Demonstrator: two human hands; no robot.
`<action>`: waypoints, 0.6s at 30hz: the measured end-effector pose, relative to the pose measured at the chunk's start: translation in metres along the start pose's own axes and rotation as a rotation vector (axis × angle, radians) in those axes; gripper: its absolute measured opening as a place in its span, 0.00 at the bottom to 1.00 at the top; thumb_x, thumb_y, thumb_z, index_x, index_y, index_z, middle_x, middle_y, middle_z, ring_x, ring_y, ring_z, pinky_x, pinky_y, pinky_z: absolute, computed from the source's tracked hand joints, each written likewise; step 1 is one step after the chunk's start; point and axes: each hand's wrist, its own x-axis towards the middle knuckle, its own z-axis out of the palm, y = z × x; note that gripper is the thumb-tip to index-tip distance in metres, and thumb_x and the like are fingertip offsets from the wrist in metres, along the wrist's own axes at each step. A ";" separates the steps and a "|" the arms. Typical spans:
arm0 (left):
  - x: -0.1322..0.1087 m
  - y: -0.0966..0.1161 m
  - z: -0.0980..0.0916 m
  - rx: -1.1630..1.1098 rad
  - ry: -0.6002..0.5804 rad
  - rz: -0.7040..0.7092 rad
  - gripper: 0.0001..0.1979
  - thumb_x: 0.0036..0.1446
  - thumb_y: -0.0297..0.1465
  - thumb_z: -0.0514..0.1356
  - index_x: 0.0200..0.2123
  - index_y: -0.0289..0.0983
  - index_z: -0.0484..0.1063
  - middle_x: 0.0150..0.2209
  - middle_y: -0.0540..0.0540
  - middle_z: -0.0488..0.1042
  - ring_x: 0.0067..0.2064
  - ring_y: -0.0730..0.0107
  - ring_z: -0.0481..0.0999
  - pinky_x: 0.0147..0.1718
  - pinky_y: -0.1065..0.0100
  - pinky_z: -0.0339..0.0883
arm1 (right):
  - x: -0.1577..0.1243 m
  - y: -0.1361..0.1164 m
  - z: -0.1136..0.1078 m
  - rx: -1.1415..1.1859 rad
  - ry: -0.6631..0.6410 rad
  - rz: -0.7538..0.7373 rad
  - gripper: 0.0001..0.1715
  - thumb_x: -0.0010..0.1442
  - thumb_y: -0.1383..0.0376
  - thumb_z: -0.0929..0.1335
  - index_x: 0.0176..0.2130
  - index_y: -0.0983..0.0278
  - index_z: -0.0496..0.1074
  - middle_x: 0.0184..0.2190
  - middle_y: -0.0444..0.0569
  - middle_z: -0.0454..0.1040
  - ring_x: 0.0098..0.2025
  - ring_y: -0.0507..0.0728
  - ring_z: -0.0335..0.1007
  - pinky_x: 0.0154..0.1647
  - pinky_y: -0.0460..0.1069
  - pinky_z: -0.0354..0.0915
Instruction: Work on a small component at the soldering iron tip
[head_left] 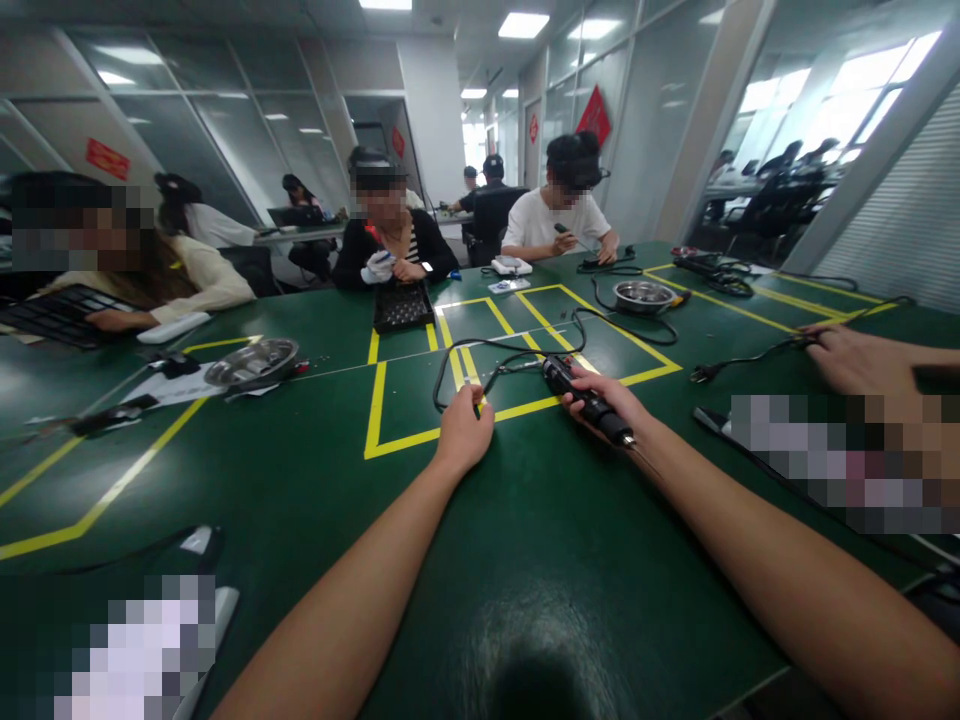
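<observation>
My right hand (609, 397) is closed around a black electric screwdriver (586, 400) that lies low over the green table (315, 480), its tip pointing back toward me. The tool's black cable (495, 362) loops away to the left across yellow tape lines (373, 412). My left hand (465, 430) is closed on a small dark piece at the end of that cable, right on the yellow tape; I cannot make out what the piece is. The two hands are about a hand's width apart.
A metal bowl (252, 362) sits at the left and another metal bowl (643, 294) at the back right. A black tray (403, 306) lies before a seated person opposite. Another person's hand (851, 360) rests on the right near a black plug lead (739, 362). Several people work around the table.
</observation>
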 end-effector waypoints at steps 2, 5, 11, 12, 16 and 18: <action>-0.001 0.003 0.000 0.032 -0.007 0.006 0.15 0.50 0.29 0.69 0.42 0.39 0.75 0.44 0.39 0.78 0.50 0.52 0.76 0.59 0.52 0.59 | -0.001 -0.001 0.001 -0.032 -0.011 -0.024 0.32 0.54 0.78 0.68 0.54 0.57 0.63 0.42 0.52 0.70 0.29 0.52 0.72 0.16 0.42 0.68; -0.003 0.007 0.000 0.070 -0.008 0.014 0.15 0.50 0.31 0.69 0.43 0.39 0.75 0.46 0.38 0.78 0.51 0.50 0.75 0.59 0.51 0.58 | -0.003 -0.003 0.002 -0.008 -0.044 -0.008 0.31 0.55 0.77 0.68 0.55 0.56 0.63 0.43 0.52 0.70 0.29 0.52 0.72 0.16 0.41 0.68; -0.006 0.012 0.001 0.016 -0.017 -0.001 0.15 0.48 0.30 0.70 0.40 0.40 0.75 0.44 0.39 0.78 0.53 0.48 0.75 0.60 0.52 0.58 | 0.001 -0.002 -0.003 0.076 0.032 0.008 0.31 0.55 0.77 0.67 0.55 0.56 0.62 0.42 0.51 0.71 0.28 0.51 0.71 0.16 0.40 0.67; -0.006 0.013 0.001 0.029 -0.020 -0.001 0.15 0.48 0.30 0.70 0.40 0.39 0.75 0.44 0.38 0.78 0.53 0.47 0.74 0.60 0.52 0.58 | 0.001 -0.001 -0.003 0.040 0.031 -0.016 0.32 0.54 0.77 0.68 0.55 0.57 0.62 0.40 0.51 0.72 0.28 0.51 0.72 0.16 0.41 0.67; -0.004 0.012 0.001 0.082 0.005 0.004 0.14 0.48 0.29 0.69 0.40 0.39 0.74 0.44 0.37 0.77 0.55 0.46 0.73 0.62 0.50 0.56 | -0.005 0.011 0.005 -0.243 -0.033 -0.178 0.34 0.52 0.76 0.71 0.57 0.61 0.66 0.33 0.49 0.74 0.26 0.55 0.75 0.16 0.44 0.68; -0.003 0.010 0.000 0.089 0.027 0.017 0.12 0.49 0.28 0.69 0.39 0.39 0.75 0.44 0.37 0.77 0.56 0.46 0.72 0.63 0.50 0.55 | -0.014 0.019 0.011 -0.413 -0.102 -0.226 0.36 0.51 0.74 0.73 0.59 0.60 0.68 0.34 0.48 0.76 0.25 0.54 0.74 0.17 0.45 0.69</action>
